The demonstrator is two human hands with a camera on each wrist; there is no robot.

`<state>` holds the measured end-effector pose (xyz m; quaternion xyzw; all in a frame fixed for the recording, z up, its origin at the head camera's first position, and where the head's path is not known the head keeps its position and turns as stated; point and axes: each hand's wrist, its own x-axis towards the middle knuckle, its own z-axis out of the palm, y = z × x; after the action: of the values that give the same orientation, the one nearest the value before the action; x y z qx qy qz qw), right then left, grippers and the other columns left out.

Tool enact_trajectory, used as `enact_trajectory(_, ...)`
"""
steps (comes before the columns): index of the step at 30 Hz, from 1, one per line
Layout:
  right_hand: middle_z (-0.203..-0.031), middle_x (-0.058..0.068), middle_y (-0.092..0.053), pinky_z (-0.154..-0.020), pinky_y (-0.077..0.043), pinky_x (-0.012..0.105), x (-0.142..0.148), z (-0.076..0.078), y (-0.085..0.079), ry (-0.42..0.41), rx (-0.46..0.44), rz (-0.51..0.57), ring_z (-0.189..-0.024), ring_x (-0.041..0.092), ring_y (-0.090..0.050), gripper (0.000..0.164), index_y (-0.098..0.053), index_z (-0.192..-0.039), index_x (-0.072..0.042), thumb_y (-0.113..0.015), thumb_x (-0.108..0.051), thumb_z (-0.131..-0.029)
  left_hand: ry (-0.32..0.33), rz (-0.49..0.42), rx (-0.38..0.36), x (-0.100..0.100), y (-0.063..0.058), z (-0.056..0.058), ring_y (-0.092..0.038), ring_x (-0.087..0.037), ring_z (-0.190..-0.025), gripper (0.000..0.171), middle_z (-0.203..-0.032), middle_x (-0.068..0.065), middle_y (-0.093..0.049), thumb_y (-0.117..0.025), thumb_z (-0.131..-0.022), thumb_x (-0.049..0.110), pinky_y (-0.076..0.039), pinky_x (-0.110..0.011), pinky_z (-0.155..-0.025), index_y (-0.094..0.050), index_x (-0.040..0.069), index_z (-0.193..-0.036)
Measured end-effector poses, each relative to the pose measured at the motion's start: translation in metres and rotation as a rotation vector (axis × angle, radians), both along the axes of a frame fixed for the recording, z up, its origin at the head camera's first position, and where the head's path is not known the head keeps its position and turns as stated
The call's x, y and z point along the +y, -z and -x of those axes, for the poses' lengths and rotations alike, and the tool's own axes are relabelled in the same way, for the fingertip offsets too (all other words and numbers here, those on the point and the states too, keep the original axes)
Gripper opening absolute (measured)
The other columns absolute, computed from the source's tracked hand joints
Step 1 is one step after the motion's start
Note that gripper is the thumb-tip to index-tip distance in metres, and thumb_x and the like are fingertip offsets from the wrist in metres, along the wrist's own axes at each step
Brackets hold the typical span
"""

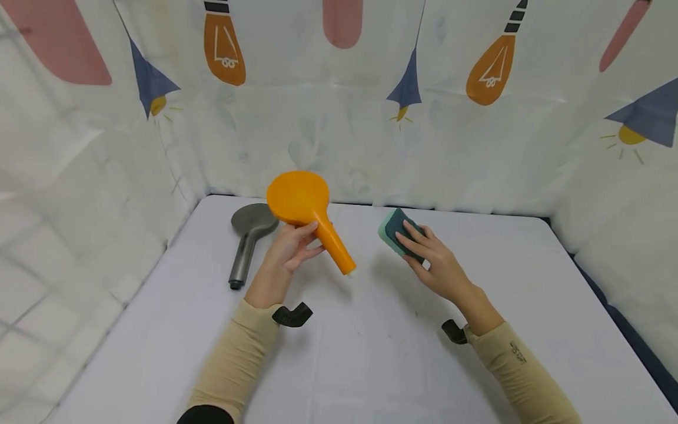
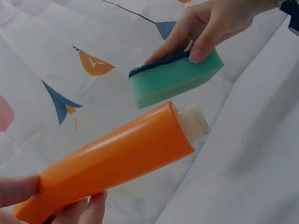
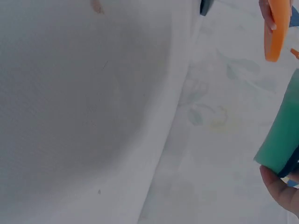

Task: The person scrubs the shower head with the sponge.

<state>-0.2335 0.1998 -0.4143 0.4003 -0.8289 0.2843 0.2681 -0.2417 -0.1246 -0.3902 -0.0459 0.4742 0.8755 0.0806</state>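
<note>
My left hand (image 1: 290, 250) grips an orange shower head (image 1: 298, 197) near its neck, held above the table with the round head away from me. Its handle slants down to the right, and the left wrist view shows a whitish stub (image 2: 192, 122) at the handle's end. In my right hand (image 1: 442, 268) is a sponge (image 2: 177, 81), light green with a dark blue-green scouring layer, pinched between thumb and fingers. A gap separates sponge and shower head in the head view. Left of my left hand, a grey shower head (image 1: 253, 221) lies on the table.
A white cloth covers the table (image 1: 371, 353). Behind it and on both sides hang pale curtains (image 1: 339, 129) printed with lamps and bulbs. Black wrist mounts (image 1: 292, 315) stick out beside both sleeves.
</note>
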Motion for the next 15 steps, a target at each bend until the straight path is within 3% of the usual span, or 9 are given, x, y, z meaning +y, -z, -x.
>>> enact_trajectory(8, -0.148, 0.026, -0.049, -0.093, -0.046, 0.07, 0.012, 0.009, -0.002, 0.122, 0.003, -0.087, -0.128, 0.058, -0.046, 0.049, -0.061, -0.14, 0.001, -0.068, 0.007, -0.092, 0.136, 0.069, -0.068, -0.015, 0.007, 0.007, -0.058, -0.021, -0.108, 0.036, -0.127, -0.006, -0.052, -0.046, -0.108, 0.003, -0.033, -0.06, -0.112, -0.037, 0.008, -0.143)
enact_trajectory(15, -0.149, 0.025, -0.049, -0.082, -0.049, 0.071, 0.027, 0.016, 0.001, 0.257, -0.006, -0.178, -0.122, 0.061, -0.048, 0.047, -0.057, -0.145, -0.005, -0.059, 0.001, -0.099, 0.25, 0.161, -0.146, -0.031, 0.014, 0.014, -0.061, -0.021, -0.106, 0.045, -0.132, -0.011, -0.054, -0.043, -0.11, 0.005, -0.043, -0.048, -0.096, -0.027, 0.005, -0.152)
